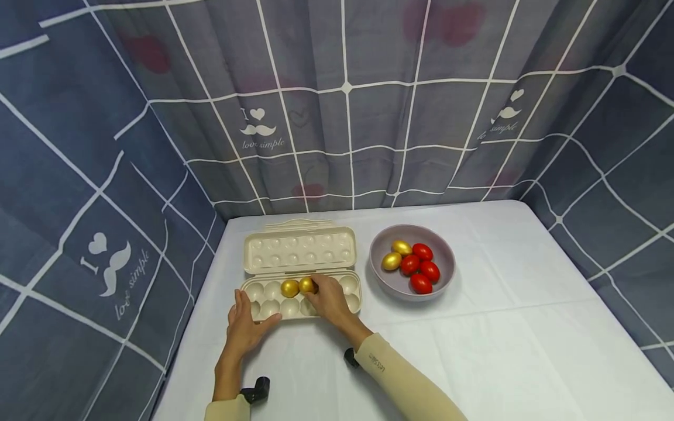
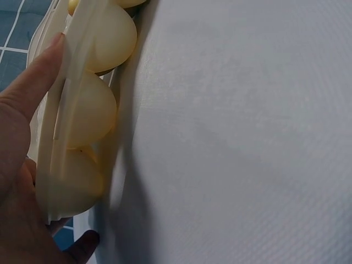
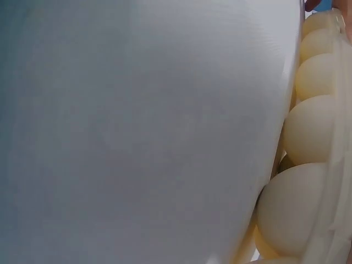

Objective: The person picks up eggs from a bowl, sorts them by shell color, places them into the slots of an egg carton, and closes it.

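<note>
An open cream plastic egg carton (image 1: pixel 339 307) lies on the table, its lid (image 1: pixel 300 251) folded toward the back. My left hand (image 1: pixel 244 327) holds the carton's left end; the left wrist view shows the thumb (image 2: pixel 41 74) along its rim and a fingertip low beside the end. With my right hand (image 1: pixel 332 301) I pinch a golden egg (image 1: pixel 307 285) at the back row of cups. Another golden egg (image 1: pixel 289 288) sits in the cup just left of it. The right wrist view shows only the undersides of the cups (image 3: pixel 311 129), not the pinching fingers.
Right of the carton stands a mauve bowl (image 1: pixel 444 275) with two golden eggs (image 1: pixel 392 261) and several red eggs (image 1: pixel 421 283). A white cloth covers the table (image 1: pixel 505 351). Dark checked curtains (image 1: pixel 316 128) rise at the back and both sides.
</note>
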`<action>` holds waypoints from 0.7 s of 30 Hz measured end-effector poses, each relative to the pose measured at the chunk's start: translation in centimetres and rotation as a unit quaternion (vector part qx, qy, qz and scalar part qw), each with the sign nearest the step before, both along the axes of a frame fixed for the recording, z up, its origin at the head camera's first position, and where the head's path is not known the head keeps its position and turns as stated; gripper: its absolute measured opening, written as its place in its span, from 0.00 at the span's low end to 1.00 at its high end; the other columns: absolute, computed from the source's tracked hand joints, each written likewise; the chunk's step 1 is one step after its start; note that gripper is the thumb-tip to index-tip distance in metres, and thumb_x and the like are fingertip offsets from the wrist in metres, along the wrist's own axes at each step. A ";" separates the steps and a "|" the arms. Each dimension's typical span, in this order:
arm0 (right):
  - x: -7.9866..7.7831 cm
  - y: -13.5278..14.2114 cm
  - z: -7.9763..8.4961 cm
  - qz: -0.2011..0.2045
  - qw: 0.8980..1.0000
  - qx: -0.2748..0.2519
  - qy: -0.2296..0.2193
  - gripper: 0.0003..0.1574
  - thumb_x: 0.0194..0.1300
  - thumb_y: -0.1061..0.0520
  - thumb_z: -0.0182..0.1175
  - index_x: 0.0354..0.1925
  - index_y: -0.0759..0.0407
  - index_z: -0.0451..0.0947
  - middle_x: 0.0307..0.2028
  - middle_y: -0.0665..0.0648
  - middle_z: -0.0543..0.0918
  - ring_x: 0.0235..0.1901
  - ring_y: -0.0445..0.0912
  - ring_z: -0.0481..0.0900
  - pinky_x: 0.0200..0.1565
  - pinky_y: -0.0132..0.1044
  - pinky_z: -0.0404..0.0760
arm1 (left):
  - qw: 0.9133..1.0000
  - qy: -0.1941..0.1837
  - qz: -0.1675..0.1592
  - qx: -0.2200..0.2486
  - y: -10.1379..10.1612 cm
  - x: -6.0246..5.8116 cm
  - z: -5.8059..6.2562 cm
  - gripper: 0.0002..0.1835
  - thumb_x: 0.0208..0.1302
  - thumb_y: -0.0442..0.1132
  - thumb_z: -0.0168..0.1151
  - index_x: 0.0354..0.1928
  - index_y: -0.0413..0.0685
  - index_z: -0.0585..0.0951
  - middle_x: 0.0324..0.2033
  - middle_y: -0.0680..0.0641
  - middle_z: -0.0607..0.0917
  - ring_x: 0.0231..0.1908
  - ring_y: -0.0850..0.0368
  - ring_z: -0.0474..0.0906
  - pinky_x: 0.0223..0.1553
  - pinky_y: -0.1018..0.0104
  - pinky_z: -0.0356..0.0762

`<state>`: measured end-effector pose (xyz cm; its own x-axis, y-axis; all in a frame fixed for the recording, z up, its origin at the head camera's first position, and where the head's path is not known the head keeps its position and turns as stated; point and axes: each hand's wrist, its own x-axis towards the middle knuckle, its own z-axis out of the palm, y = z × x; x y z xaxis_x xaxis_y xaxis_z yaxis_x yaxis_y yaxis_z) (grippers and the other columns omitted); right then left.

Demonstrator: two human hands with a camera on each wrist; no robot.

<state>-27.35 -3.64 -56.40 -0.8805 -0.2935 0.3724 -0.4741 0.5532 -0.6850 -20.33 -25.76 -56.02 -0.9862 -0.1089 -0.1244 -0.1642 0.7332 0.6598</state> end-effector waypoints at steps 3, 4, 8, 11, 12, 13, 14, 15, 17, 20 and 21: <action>0.0 0.2 -0.2 0.001 1.000 -0.005 0.004 0.12 0.56 0.62 0.73 0.38 0.59 0.81 0.32 0.52 0.84 0.32 0.42 0.78 0.36 0.33 0.78 | 1.000 -0.005 0.003 0.001 0.0 -0.1 -0.1 0.68 0.56 0.61 0.69 0.73 0.27 0.32 0.73 0.30 0.27 0.71 0.27 0.29 0.66 0.29 0.35; 0.0 0.2 -0.2 0.003 1.000 -0.008 0.007 0.12 0.55 0.63 0.73 0.38 0.60 0.81 0.33 0.52 0.84 0.32 0.42 0.79 0.36 0.33 0.78 | 1.000 -0.006 0.004 0.001 0.0 -0.1 -0.1 0.68 0.56 0.61 0.69 0.73 0.28 0.32 0.73 0.31 0.27 0.71 0.27 0.29 0.65 0.29 0.34; 0.0 0.4 -0.2 0.006 1.000 -0.020 0.013 0.12 0.55 0.64 0.73 0.39 0.60 0.82 0.33 0.53 0.85 0.32 0.42 0.79 0.36 0.34 0.78 | 1.000 -0.006 0.006 0.000 0.0 -0.1 -0.2 0.68 0.56 0.62 0.69 0.73 0.28 0.32 0.73 0.31 0.27 0.72 0.28 0.29 0.65 0.28 0.35; 0.1 0.5 -0.2 0.007 1.000 -0.021 0.009 0.13 0.55 0.64 0.72 0.40 0.60 0.82 0.33 0.53 0.85 0.32 0.43 0.80 0.36 0.35 0.78 | 1.000 -0.007 0.006 -0.002 -0.1 -0.1 -0.3 0.68 0.56 0.62 0.69 0.73 0.29 0.32 0.73 0.32 0.26 0.72 0.28 0.29 0.65 0.28 0.35; 0.1 0.5 -0.2 0.005 1.000 -0.019 0.005 0.13 0.56 0.64 0.72 0.40 0.60 0.82 0.34 0.53 0.85 0.33 0.44 0.80 0.37 0.35 0.78 | 1.000 -0.007 0.006 -0.001 -0.1 -0.1 -0.3 0.68 0.56 0.62 0.69 0.73 0.29 0.32 0.73 0.32 0.26 0.72 0.28 0.29 0.65 0.29 0.35; 0.1 0.6 -0.2 0.004 1.000 -0.019 0.000 0.13 0.56 0.63 0.72 0.42 0.60 0.83 0.35 0.53 0.85 0.34 0.44 0.80 0.37 0.36 0.78 | 1.000 -0.007 0.007 -0.001 -0.1 -0.1 -0.3 0.68 0.56 0.62 0.69 0.73 0.29 0.32 0.73 0.32 0.26 0.72 0.28 0.29 0.65 0.28 0.35; 0.2 0.7 -0.2 0.002 1.000 -0.021 -0.003 0.14 0.56 0.63 0.72 0.43 0.61 0.83 0.36 0.54 0.86 0.35 0.45 0.81 0.38 0.37 0.79 | 1.000 -0.007 0.008 -0.001 -0.1 -0.1 -0.3 0.68 0.56 0.62 0.69 0.73 0.29 0.32 0.73 0.32 0.26 0.72 0.28 0.29 0.65 0.28 0.35; 0.2 0.8 -0.2 0.001 1.000 -0.024 -0.010 0.15 0.57 0.62 0.72 0.44 0.61 0.83 0.37 0.54 0.86 0.36 0.46 0.82 0.40 0.38 0.79 | 1.000 -0.007 0.008 0.000 -0.1 -0.1 -0.3 0.68 0.56 0.62 0.69 0.73 0.29 0.32 0.73 0.32 0.26 0.72 0.28 0.29 0.65 0.28 0.35; 0.4 0.9 -0.1 -0.003 0.999 -0.033 -0.018 0.19 0.57 0.61 0.72 0.48 0.62 0.83 0.41 0.57 0.86 0.41 0.49 0.83 0.45 0.41 0.80 | 1.000 -0.006 0.009 -0.001 -0.1 0.0 -0.3 0.68 0.56 0.62 0.69 0.73 0.29 0.32 0.73 0.32 0.26 0.72 0.28 0.29 0.65 0.29 0.35; 0.5 1.2 0.0 0.000 0.998 -0.061 -0.019 0.23 0.57 0.61 0.72 0.52 0.66 0.82 0.47 0.61 0.85 0.47 0.53 0.83 0.50 0.45 0.80 | 1.000 -0.004 0.010 -0.002 0.0 0.0 -0.3 0.68 0.56 0.62 0.69 0.73 0.29 0.32 0.73 0.32 0.26 0.72 0.28 0.29 0.65 0.29 0.35; 0.6 1.4 0.0 0.003 0.997 -0.070 -0.020 0.25 0.58 0.61 0.72 0.53 0.66 0.81 0.49 0.62 0.85 0.49 0.54 0.83 0.52 0.46 0.79 | 1.000 -0.004 0.010 -0.002 0.0 0.0 -0.3 0.68 0.56 0.62 0.69 0.73 0.29 0.32 0.73 0.32 0.26 0.72 0.28 0.29 0.65 0.29 0.35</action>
<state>-26.79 -2.29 -56.36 -0.8938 -0.2456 0.3752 -0.4479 0.4484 -0.7735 -20.35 -25.79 -56.30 -0.9830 -0.1286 -0.1311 -0.1833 0.7330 0.6551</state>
